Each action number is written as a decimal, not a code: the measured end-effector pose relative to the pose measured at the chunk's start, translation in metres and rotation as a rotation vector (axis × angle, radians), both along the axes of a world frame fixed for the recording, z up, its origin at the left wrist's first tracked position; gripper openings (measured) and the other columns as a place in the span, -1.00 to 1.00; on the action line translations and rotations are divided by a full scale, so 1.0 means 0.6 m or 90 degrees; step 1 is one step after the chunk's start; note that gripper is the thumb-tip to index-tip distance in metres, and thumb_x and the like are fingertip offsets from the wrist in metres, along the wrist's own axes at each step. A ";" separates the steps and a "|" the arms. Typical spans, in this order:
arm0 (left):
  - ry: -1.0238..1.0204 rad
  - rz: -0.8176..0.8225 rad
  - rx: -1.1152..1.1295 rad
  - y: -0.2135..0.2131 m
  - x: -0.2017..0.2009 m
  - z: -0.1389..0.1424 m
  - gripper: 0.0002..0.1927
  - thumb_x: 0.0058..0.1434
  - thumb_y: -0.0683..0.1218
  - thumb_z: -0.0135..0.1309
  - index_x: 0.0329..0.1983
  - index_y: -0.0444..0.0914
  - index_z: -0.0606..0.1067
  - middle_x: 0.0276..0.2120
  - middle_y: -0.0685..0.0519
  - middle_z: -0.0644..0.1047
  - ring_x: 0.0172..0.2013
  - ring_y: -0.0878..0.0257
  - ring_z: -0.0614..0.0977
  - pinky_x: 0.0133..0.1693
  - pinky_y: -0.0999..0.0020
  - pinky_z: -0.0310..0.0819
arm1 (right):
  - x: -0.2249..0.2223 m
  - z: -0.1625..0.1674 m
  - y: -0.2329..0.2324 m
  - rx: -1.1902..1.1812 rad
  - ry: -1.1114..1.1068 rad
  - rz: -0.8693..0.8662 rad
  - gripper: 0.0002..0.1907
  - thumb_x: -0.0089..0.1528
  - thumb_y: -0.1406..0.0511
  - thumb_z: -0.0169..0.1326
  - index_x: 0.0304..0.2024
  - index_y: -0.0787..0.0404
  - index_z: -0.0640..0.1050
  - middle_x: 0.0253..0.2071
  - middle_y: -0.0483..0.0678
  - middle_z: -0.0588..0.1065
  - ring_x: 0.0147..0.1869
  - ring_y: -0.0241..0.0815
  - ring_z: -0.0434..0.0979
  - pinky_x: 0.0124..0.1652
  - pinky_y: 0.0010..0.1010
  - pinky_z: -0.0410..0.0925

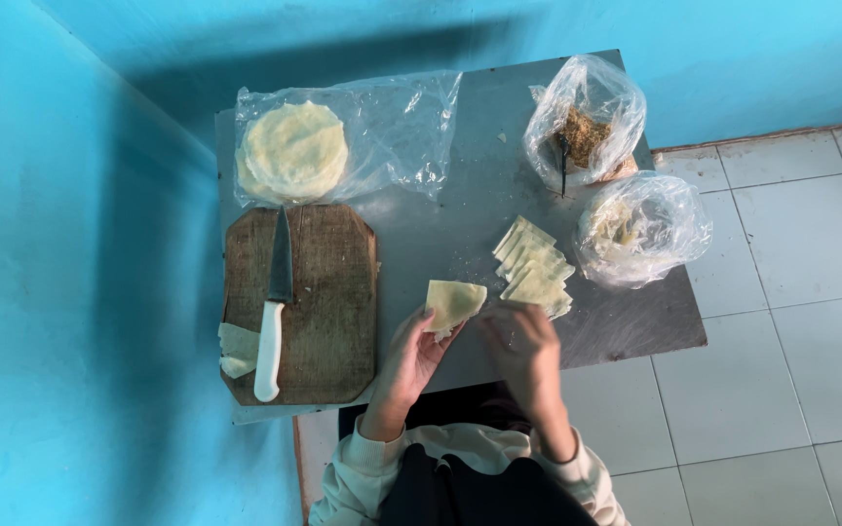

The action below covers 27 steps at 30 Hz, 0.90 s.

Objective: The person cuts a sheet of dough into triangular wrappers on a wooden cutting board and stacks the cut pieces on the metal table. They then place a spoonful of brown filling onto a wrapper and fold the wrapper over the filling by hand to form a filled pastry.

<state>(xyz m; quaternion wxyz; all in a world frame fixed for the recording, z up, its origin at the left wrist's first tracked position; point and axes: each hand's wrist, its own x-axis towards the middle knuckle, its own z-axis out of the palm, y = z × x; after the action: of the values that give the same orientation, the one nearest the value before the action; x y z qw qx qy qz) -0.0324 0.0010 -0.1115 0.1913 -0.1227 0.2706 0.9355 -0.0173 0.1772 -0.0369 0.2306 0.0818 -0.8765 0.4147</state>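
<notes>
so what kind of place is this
Probably a simple home food-prep corner: a small grey table against blue walls, a wooden cutting board with a knife, and stacked dough sheets.

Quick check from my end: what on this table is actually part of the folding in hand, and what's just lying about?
In use:
left hand
right hand
pastry piece
cut wrappers

Lying about:
knife
cutting board
round dough stack
brown filling bag
pale filling bag

Knife (pixel 273 310) lying on wooden cutting board (pixel 328 321), lower left. Stack of round wrappers (pixel 292 151) sitting on plastic, upper left. Two plastic bags sitting upper right: brown filling (pixel 585 122), pale filling (pixel 640 229). Gray table (pixel 470 185) standing against blue wall (pixel 60 292).
</notes>
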 end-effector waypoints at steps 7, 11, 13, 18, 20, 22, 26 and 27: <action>-0.052 -0.016 0.042 -0.003 0.003 -0.042 -0.55 0.49 0.07 -0.01 0.14 -0.43 0.48 -0.09 -0.11 0.60 -0.09 0.20 0.62 0.11 0.28 0.43 | 0.004 -0.013 -0.058 -0.061 -0.063 0.058 -0.74 0.05 0.33 0.38 -0.24 0.24 0.62 -0.24 -0.04 0.57 -0.20 -0.06 0.57 -0.19 -0.30 0.45; -0.075 -0.005 0.006 0.001 0.004 -0.040 -0.59 0.41 0.04 -0.02 0.08 -0.40 0.47 -0.10 -0.07 0.61 -0.05 0.22 0.65 0.18 0.29 0.48 | -0.004 -0.023 -0.075 -0.047 -0.085 0.039 -0.68 0.02 0.27 0.41 -0.28 0.25 0.58 -0.31 -0.03 0.54 -0.21 -0.04 0.55 -0.20 -0.28 0.43; -0.078 -0.008 0.007 0.001 0.004 -0.038 -0.59 0.41 0.04 -0.01 0.08 -0.40 0.48 -0.11 -0.06 0.61 -0.04 0.22 0.64 0.18 0.29 0.47 | -0.007 -0.026 -0.080 -0.047 -0.113 0.030 -0.66 0.03 0.25 0.40 -0.28 0.26 0.55 -0.31 -0.02 0.53 -0.23 -0.06 0.56 -0.22 -0.30 0.43; -0.069 -0.014 0.009 0.001 0.003 -0.036 -0.58 0.43 0.04 -0.01 0.10 -0.40 0.47 -0.07 -0.06 0.60 0.00 0.21 0.61 0.17 0.27 0.44 | -0.007 -0.028 -0.074 -0.058 -0.114 0.044 -0.78 0.10 0.34 0.32 -0.27 0.27 0.57 -0.31 -0.03 0.53 -0.23 -0.07 0.56 -0.22 -0.30 0.43; -0.075 -0.017 -0.002 0.000 0.004 -0.038 -0.58 0.41 0.04 -0.02 0.10 -0.40 0.47 -0.06 -0.06 0.60 0.02 0.21 0.61 0.17 0.28 0.43 | -0.007 -0.029 -0.073 -0.064 -0.122 0.049 -0.81 0.11 0.36 0.30 -0.26 0.27 0.57 -0.30 -0.04 0.54 -0.24 -0.09 0.57 -0.22 -0.31 0.44; -0.060 -0.016 -0.005 0.000 0.004 -0.039 -0.58 0.41 0.04 -0.02 0.11 -0.40 0.47 -0.05 -0.06 0.60 0.02 0.22 0.61 0.17 0.29 0.44 | -0.007 -0.028 -0.073 -0.067 -0.128 0.045 -0.81 0.11 0.37 0.29 -0.27 0.27 0.57 -0.31 -0.04 0.54 -0.24 -0.11 0.58 -0.22 -0.32 0.44; -0.055 -0.019 -0.002 0.001 0.007 -0.044 -0.57 0.42 0.04 -0.03 0.13 -0.40 0.47 -0.02 -0.06 0.59 0.04 0.22 0.60 0.17 0.31 0.43 | -0.009 -0.025 -0.073 -0.036 -0.096 0.042 -0.82 0.08 0.40 0.28 -0.27 0.26 0.58 -0.29 -0.05 0.55 -0.22 -0.08 0.56 -0.18 -0.29 0.42; -0.051 -0.019 -0.004 0.002 0.006 -0.045 -0.58 0.43 0.03 -0.03 0.13 -0.40 0.46 -0.02 -0.05 0.59 0.04 0.23 0.60 0.18 0.31 0.43 | -0.009 -0.023 -0.073 -0.022 -0.085 0.040 -0.82 0.07 0.41 0.28 -0.28 0.25 0.58 -0.30 -0.05 0.56 -0.22 -0.07 0.56 -0.17 -0.28 0.40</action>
<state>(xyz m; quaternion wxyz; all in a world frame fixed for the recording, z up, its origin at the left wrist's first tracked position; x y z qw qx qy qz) -0.0285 0.0023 -0.1382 0.2155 -0.1570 0.2676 0.9259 -0.0225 0.1336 -0.0509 0.1596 0.0772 -0.8796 0.4414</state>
